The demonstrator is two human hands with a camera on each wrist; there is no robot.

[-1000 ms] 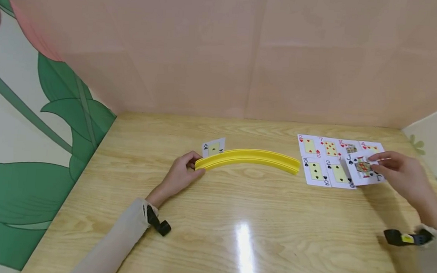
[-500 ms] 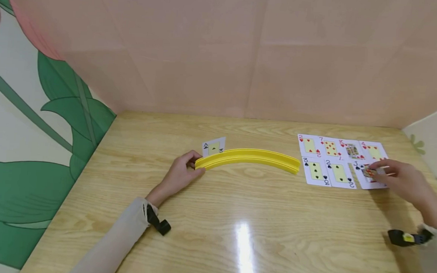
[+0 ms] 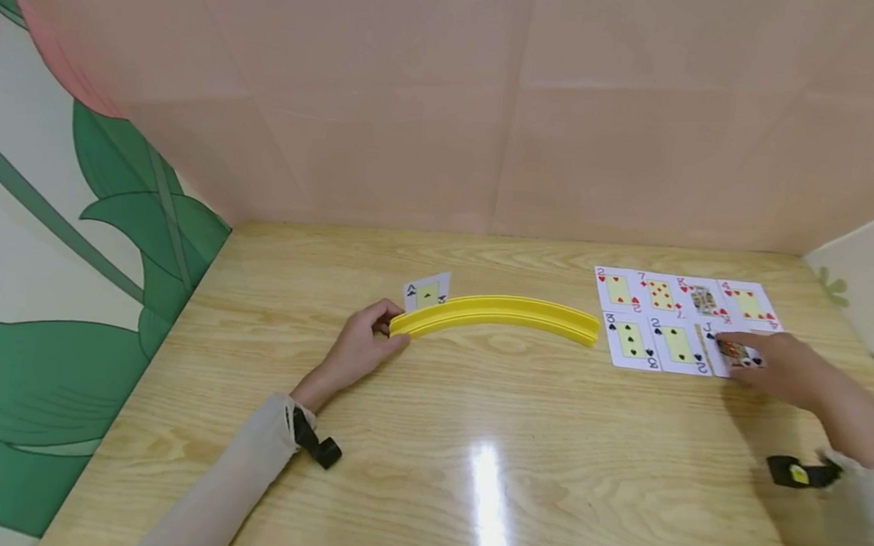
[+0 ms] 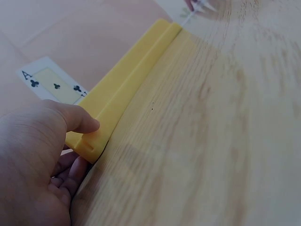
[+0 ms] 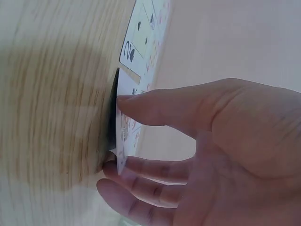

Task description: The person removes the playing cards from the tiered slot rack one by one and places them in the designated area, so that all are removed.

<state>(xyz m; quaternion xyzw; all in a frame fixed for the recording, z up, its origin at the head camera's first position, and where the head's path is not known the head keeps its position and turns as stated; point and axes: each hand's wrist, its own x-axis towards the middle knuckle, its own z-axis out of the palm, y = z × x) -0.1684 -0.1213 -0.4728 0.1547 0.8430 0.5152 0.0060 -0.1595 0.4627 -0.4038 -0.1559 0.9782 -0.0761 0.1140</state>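
My left hand (image 3: 361, 343) grips the left end of a curved yellow card holder (image 3: 495, 310), thumb on its front and fingers behind, as the left wrist view shows. An ace of clubs (image 4: 55, 84) stands upright in the holder near that hand. Over at the right, my right hand (image 3: 799, 370) pinches a jack of spades (image 3: 735, 355) at the end of the lower row of cards. In the right wrist view the thumb lies on the face of the jack, fingers curl at its far edge, and a dark gap shows under its raised side.
Beside the jack lie a two of spades (image 3: 679, 346) and a three of spades (image 3: 631, 342). Behind them is a row with a two of hearts (image 3: 619, 291), a red seven (image 3: 661, 295), a king (image 3: 704, 301) and a red four (image 3: 747, 304). A wall rises behind the wooden table (image 3: 364, 486).
The right hand has lowered the jack from over the row onto the right end of the lower row, uncovering the king and four. The left hand and holder have stayed still.
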